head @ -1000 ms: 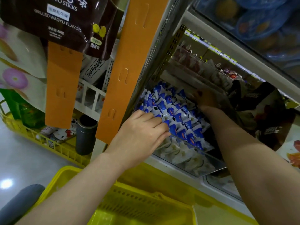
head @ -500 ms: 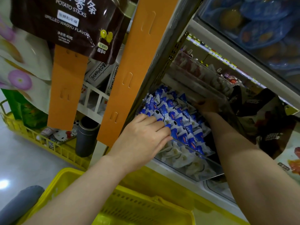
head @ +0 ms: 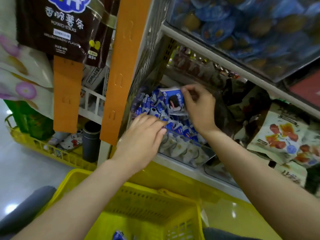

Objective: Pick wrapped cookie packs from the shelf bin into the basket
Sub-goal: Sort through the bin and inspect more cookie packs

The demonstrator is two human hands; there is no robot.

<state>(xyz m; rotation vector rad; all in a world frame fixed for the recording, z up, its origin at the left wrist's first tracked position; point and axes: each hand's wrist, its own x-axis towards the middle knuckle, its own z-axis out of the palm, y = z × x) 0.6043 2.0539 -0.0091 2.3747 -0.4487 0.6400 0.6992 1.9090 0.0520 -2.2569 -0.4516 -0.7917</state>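
Observation:
A clear shelf bin (head: 194, 144) holds several blue-and-white wrapped cookie packs (head: 152, 108). My right hand (head: 199, 108) pinches a small stack of cookie packs (head: 174, 101) lifted above the pile. My left hand (head: 143, 137) lies on the packs at the bin's front left, fingers curled over them; whether it grips one is hidden. Below, the yellow basket (head: 138, 201) stands open, with one blue pack (head: 118, 236) showing at its bottom.
An orange strip (head: 119, 70) hangs left of the bin, with a dark potato-stick bag (head: 65, 28) beside it. Snack bags (head: 284, 135) fill the shelf to the right. Another bin of blue packs (head: 242, 32) sits above. A second yellow basket (head: 43, 146) stands at left.
My right hand came back from deep in the shelf and now holds up a stack of packs over the bin. My left hand stayed on the pile's front.

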